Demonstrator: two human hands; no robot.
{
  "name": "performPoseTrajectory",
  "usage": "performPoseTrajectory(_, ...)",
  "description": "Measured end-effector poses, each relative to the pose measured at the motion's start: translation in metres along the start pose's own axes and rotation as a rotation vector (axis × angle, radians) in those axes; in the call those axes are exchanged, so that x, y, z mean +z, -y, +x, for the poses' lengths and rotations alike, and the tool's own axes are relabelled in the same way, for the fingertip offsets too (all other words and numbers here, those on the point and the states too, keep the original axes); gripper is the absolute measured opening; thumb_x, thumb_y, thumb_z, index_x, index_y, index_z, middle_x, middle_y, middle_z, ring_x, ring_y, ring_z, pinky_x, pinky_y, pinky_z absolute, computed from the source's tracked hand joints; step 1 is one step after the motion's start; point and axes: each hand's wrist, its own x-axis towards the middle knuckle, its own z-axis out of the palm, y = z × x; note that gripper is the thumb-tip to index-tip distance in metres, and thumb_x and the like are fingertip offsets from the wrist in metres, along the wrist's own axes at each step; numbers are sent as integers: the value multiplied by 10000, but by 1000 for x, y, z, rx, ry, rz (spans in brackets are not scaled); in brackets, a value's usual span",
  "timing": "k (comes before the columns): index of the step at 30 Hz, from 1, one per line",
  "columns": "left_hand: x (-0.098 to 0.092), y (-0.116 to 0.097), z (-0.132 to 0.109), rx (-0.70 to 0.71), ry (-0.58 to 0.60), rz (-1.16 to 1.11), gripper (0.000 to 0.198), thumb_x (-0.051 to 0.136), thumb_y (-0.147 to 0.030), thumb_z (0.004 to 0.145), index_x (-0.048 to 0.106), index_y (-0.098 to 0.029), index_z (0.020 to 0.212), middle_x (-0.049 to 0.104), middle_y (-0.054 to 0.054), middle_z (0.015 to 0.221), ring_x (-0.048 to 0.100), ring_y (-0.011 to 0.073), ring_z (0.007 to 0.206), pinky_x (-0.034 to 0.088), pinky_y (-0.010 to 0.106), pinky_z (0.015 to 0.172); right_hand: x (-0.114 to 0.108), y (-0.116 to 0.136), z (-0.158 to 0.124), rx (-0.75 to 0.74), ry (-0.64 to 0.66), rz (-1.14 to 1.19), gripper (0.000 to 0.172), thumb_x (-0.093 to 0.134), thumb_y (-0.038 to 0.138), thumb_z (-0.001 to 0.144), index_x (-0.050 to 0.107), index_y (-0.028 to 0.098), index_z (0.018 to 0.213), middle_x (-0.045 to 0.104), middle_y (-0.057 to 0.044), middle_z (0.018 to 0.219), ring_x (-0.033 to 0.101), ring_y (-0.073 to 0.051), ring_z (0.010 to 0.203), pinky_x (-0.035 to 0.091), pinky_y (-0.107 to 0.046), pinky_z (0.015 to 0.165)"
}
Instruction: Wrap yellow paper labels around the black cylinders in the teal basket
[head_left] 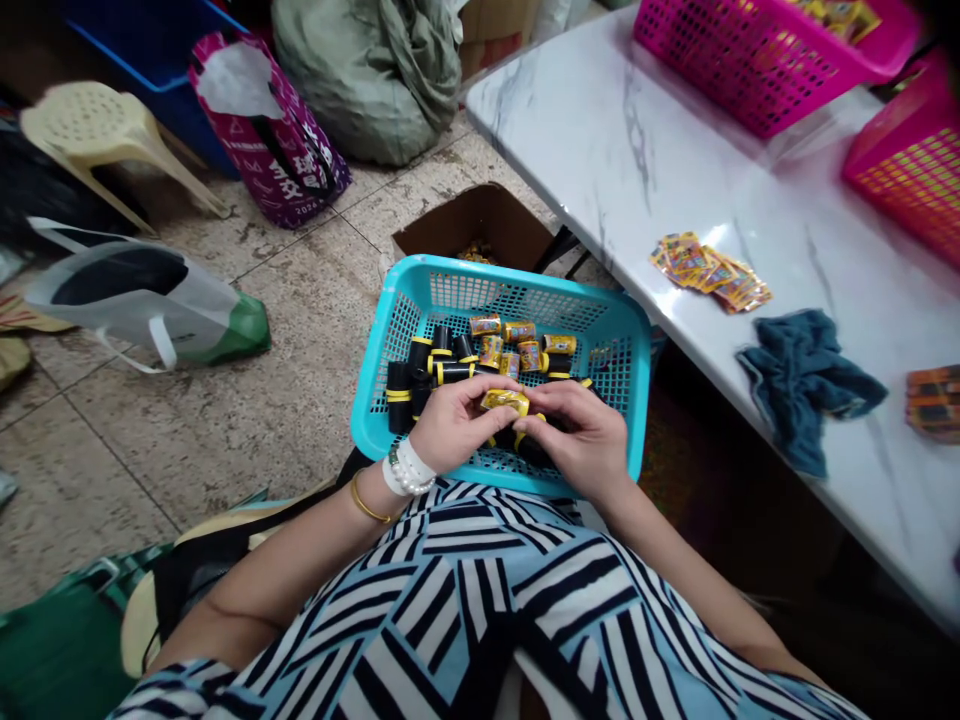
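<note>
- Yellow and shiny, one small printed piece (505,401) is between the two hands, above the inside of the basket, and its printed side is partly covered by the fingers.
- The left hand (448,422) is nearly closed: its thumb and bent fingers pinch the left end of this piece. Around the wrist just behind this hand are a white band with pale beads (409,470) and, nearer to the elbow, a gold bangle (368,502).
- The right hand (583,436) is also little open; its thumb and first finger come together at the right end of the same piece. Its other fingers are curled, and what is under them I cannot tell.
- Below and around both hands is a turquoise basket (525,277), which is close to the person's body.
- Just beyond the left hand, black cylinders with yellow rims (441,340) lie or stand inside the basket.
- Just beyond the fingertips of both hands lie several cylinders with colourful wrapping (529,356).
- To the right of the right hand is a white marbled worktop (697,170), carrying a fanned pile of yellow labels (709,270) and, nearer to the body, a crumpled blue cloth (806,385).
</note>
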Motion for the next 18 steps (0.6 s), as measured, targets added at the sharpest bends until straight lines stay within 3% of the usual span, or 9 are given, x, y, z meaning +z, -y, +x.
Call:
performPoseTrajectory(4,2,-5,-1,81,12,119,323,690,-296,833,695,-161,1127,707,107,1149,649,226,1076,480,343,979,4,-2,1,178,-43,150,189,776,274,784,745,237,968,724,-50,958,695,-181,857,608,-338,750)
performPoseTrajectory(6,2,-5,-1,41,32,40,458,687,-362,842,615,-181,1257,712,99,1081,673,206,978,518,321,881,3,-3,2,158,-80,122,211,758,274,803,738,248,1011,719,-57,1003,691,-192,913,600,-366,814)
performPoseTrajectory(8,0,-3,-1,-74,25,-83,561,666,-470,843,548,-174,1305,707,71,897,667,166,757,524,273,677,2,-5,3,76,-102,60,234,760,259,801,732,257,1034,715,-64,1039,685,-206,956,585,-398,870)
performPoseTrajectory(10,-2,-1,0,-184,12,-161,531,664,-539,821,602,-137,1164,653,29,746,584,114,588,454,223,543,2,-7,1,-1,-79,10,245,780,240,779,736,260,1019,722,-64,1036,683,-216,965,571,-419,901)
performPoseTrajectory(12,-5,0,1,-210,7,-170,454,715,-525,779,642,-119,969,611,4,705,520,75,552,415,195,523,5,-8,-1,15,-57,23,240,798,241,757,743,253,990,731,-61,1003,686,-214,939,576,-410,879)
performPoseTrajectory(16,-7,-1,5,-175,-10,-106,383,786,-450,713,654,-121,858,591,-23,669,501,57,553,411,174,525,13,-9,-3,332,-84,257,233,831,322,709,747,225,904,746,-42,915,702,-192,828,602,-362,787)
performPoseTrajectory(18,-6,0,7,-228,-6,-93,375,770,-468,717,635,-126,789,597,-20,613,504,60,508,397,170,477,14,-8,-1,481,-33,362,243,846,350,684,744,212,856,751,-29,850,701,-172,752,603,-337,750)
